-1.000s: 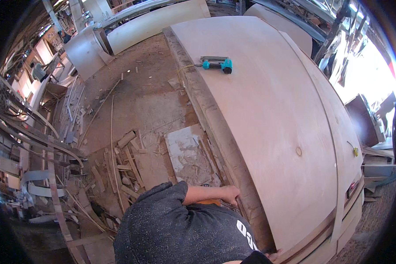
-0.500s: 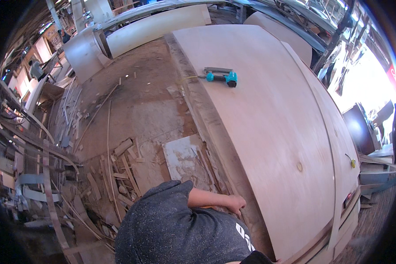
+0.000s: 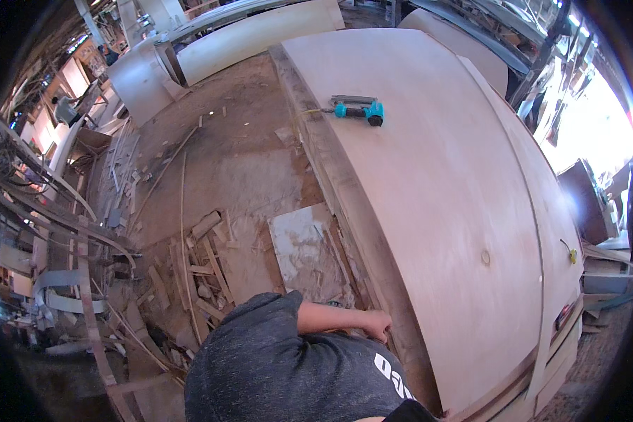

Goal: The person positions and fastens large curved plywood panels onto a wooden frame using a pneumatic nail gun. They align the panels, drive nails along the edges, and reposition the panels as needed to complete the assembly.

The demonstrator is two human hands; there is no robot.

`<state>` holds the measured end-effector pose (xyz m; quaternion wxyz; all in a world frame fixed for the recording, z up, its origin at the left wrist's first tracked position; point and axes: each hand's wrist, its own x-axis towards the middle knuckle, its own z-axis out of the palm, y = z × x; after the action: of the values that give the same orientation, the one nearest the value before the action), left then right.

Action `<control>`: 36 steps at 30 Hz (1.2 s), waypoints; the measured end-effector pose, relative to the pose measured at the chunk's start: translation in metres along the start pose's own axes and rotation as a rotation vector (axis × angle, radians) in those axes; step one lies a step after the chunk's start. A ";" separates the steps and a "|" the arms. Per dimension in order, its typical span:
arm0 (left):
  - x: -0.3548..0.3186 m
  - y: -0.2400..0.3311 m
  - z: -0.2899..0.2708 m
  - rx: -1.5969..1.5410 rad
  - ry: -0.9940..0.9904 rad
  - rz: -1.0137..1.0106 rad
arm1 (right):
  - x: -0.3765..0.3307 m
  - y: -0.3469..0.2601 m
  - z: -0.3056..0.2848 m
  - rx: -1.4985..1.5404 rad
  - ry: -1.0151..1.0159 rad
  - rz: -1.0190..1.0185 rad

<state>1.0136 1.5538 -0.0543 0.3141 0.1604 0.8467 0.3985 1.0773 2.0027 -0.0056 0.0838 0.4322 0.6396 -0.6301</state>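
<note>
Bending in at the fingers, the left hand [image 3: 378, 325] sits just beside the long dusty wooden edge [image 3: 359, 211] that runs along the big pale wood sheet [image 3: 429, 176]. It looks like a loose fist, but its underside is hidden, so I cannot tell if it is gripping anything. The sheet lies flat to the right of this hand and reaches far out in front of it, with the dusty edge in between, so the hand and the sheet are near but apart. The right hand [image 3: 442, 416] is almost all hidden at the bottom, close to the sheet's near corner, and I cannot tell if it is open or closed. A blue and black power tool [image 3: 359, 111] lies on the far part of the sheet, well apart from both hands, with a thin yellow hose [image 3: 314, 110] going off its left side. A long thin wood strip [image 3: 524, 183] lies down the right side of the sheet, and a small yellow thing [image 3: 572, 256] is past it. On the floor, left of the sheet, are a dirty white board [image 3: 294, 243] and lots of wood scraps [image 3: 214, 264].
</note>
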 end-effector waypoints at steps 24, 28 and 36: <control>0.138 0.195 0.229 -1.431 0.590 -0.551 | 0.126 0.019 -0.158 0.191 -0.567 0.444; 0.159 0.203 0.235 -1.538 0.606 -0.626 | 0.104 0.002 -0.149 0.121 -0.528 0.361; 0.148 0.206 0.227 -1.544 0.527 -0.602 | 0.095 -0.018 -0.142 -0.003 -0.503 0.376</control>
<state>1.0566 1.8911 -0.0642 0.2207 -0.4257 0.3912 0.7855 1.0696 2.1723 -0.0272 0.3549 0.3734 0.5087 -0.6898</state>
